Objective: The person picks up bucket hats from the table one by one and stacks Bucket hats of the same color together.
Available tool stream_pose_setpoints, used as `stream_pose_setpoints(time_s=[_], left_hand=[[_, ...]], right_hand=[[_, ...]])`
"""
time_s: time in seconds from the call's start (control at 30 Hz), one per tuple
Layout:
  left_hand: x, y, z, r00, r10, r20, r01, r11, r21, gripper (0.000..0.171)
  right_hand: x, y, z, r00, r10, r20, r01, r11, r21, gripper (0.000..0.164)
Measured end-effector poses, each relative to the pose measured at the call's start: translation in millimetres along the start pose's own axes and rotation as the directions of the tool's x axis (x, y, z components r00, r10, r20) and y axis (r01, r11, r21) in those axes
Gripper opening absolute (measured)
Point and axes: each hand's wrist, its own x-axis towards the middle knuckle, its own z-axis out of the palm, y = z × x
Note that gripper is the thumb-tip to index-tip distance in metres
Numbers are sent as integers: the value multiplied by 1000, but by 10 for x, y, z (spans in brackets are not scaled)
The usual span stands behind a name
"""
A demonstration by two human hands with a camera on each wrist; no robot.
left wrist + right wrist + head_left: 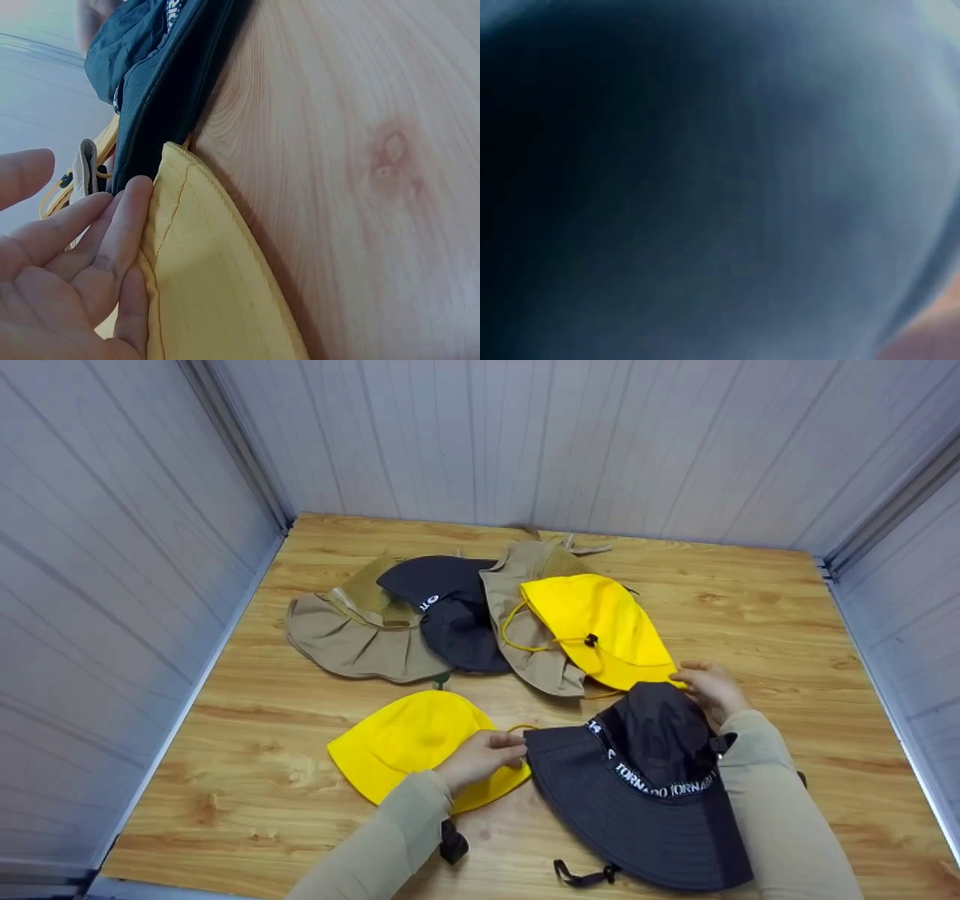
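Observation:
My left hand reaches over the near yellow bucket hat, its fingertips at the brim edge of a dark wide-brimmed hat with white lettering on its band. In the left wrist view, the fingers lie fairly straight between the yellow brim and the dark brim, the thumb held apart. Beyond the dark crown, my right hand has extended fingers at the lower brim corner of a second yellow hat. Blurred dark fabric fills most of the right wrist view and hides the fingers there.
Behind lie a beige ruffled hat, another dark hat and a second beige hat, overlapping, with the second yellow hat on top. A black chin strap trails toward the front. Panelled walls stand around the wooden tabletop.

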Motion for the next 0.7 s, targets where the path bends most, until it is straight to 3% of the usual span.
stream_pose_setpoints(time_s=[0.13, 0.3, 0.53, 0.63, 0.7], left_hand=[[-19, 27, 10, 1000, -14, -4, 14, 1000, 0, 39], [-39, 52, 12, 1000, -27, -1, 27, 999, -21, 40], [-20, 54, -32, 1000, -23, 15, 24, 995, -97, 38], [-3, 47, -45, 1000, -10, 12, 11, 994, -110, 36], [5, 47, -51, 1000, -15, 6, 15, 993, -114, 34]], right_hand=[[-3, -9, 24, 1000, 5, -19, -5, 1000, 3, 72], [-20, -2, 57, 998, -7, -68, 15, 992, 128, 73], [-42, 25, 101, 983, -26, -180, 92, 925, 368, 71], [-70, 10, 86, 986, -21, -165, 88, 907, 411, 70], [-97, -16, 70, 991, -16, -131, 68, 915, 397, 70]])
